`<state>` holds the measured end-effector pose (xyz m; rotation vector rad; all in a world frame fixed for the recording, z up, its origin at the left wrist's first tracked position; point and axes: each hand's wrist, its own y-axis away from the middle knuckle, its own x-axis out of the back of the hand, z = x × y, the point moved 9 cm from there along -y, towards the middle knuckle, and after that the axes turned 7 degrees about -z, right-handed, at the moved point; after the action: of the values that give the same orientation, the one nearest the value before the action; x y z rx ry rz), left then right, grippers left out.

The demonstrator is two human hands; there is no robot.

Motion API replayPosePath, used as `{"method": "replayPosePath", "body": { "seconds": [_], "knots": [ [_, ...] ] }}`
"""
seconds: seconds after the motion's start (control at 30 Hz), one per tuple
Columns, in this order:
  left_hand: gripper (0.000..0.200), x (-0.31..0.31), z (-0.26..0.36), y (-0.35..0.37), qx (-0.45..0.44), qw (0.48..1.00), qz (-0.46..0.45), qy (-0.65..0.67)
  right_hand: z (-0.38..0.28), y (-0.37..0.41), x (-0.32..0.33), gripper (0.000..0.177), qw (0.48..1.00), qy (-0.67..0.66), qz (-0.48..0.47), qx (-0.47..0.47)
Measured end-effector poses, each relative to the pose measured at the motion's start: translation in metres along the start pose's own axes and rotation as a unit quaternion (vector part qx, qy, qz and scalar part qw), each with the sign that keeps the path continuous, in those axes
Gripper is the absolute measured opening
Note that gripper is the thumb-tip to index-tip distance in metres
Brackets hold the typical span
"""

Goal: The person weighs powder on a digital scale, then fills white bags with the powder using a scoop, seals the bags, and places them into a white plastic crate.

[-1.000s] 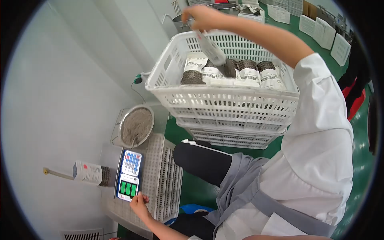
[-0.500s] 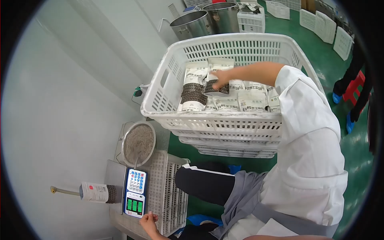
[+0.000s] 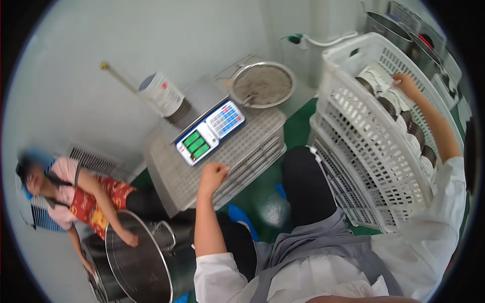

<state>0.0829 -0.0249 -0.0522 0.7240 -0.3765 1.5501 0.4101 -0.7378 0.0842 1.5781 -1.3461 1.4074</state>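
My left hand [image 3: 214,177] is closed in a loose fist in front of the digital scale [image 3: 209,132], and nothing shows in it. On the scale's metal plate stands a white and dark patterned pouch [image 3: 165,96] with its top open. A metal bowl [image 3: 263,83] of greyish powder, with a spoon handle in it, sits beside the scale. My right hand [image 3: 405,86] reaches into the white plastic basket [image 3: 361,108], over a white pouch [image 3: 378,78]. Its fingers look apart, though slightly blurred. Several more pouches lie in that basket.
The scale rests on an upturned plastic crate [image 3: 252,129]. More crates [image 3: 343,177] are stacked under the basket. A person in a red patterned apron [image 3: 108,194] is at the lower left, one hand at a large steel pot [image 3: 139,267]. Steel pots [image 3: 389,25] stand at the upper right.
My view has swung left and down, bringing the person and large pot into view. My right hand is still in the basket, away from the pouch it was touching. The scale pouch still stands there.
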Motion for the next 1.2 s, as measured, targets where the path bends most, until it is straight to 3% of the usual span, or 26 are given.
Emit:
{"method": "replayPosePath", "body": {
  "seconds": [0.07,0.13,0.2,0.27,0.4,0.47,0.57,0.7,0.8,0.83,0.93,1.03,1.2],
  "knots": [
    [0.023,-0.009,-0.003,0.000,0.012,0.999,-0.031,0.007,-0.047,-0.036,0.062,0.034,0.999,-0.048,0.017,-0.010],
    [0.022,-0.016,-0.010,0.000,0.019,0.998,-0.049,-0.014,-0.119,-0.052,0.112,0.036,0.985,-0.137,0.095,0.048],
    [0.023,-0.020,-0.008,0.002,0.019,0.997,-0.070,-0.036,-0.188,-0.075,0.136,0.037,0.981,-0.121,0.090,0.126],
    [0.023,-0.011,0.016,0.013,0.005,0.989,-0.065,-0.132,-0.281,-0.074,0.135,0.036,0.973,-0.151,0.104,0.142],
    [0.027,0.001,0.019,0.017,-0.006,0.990,-0.042,-0.131,-0.436,-0.081,0.043,0.037,0.964,-0.028,-0.011,0.263],
    [0.029,0.005,0.017,0.020,-0.005,0.992,-0.039,-0.123,-0.514,-0.053,-0.034,0.047,0.926,0.121,-0.070,0.349],
    [0.028,0.007,0.009,0.016,-0.006,0.988,-0.037,-0.153,-0.570,-0.033,-0.124,0.065,0.917,0.194,-0.224,0.268],
    [0.031,0.024,0.006,0.024,-0.006,0.992,-0.029,-0.125,-0.588,-0.055,-0.218,0.068,0.899,0.219,-0.191,0.326],
    [0.031,0.034,0.000,0.028,0.027,0.990,-0.050,-0.125,-0.587,-0.076,-0.249,0.032,0.920,0.167,-0.161,0.315],
    [0.031,0.033,-0.001,0.030,0.021,0.989,-0.060,-0.130,-0.582,-0.082,-0.258,0.032,0.924,0.165,-0.163,0.304],
    [0.031,0.037,0.003,0.027,0.002,0.989,-0.035,-0.145,-0.570,-0.112,-0.244,0.025,0.940,0.122,-0.078,0.310],
    [0.031,0.038,0.005,0.026,0.011,0.990,-0.042,-0.132,-0.537,-0.152,-0.216,0.024,0.980,-0.008,0.002,0.199],
    [0.030,0.035,0.005,0.025,0.010,0.992,-0.039,-0.122,-0.493,-0.180,-0.163,0.026,0.983,-0.131,0.106,0.073]
  ]
}}
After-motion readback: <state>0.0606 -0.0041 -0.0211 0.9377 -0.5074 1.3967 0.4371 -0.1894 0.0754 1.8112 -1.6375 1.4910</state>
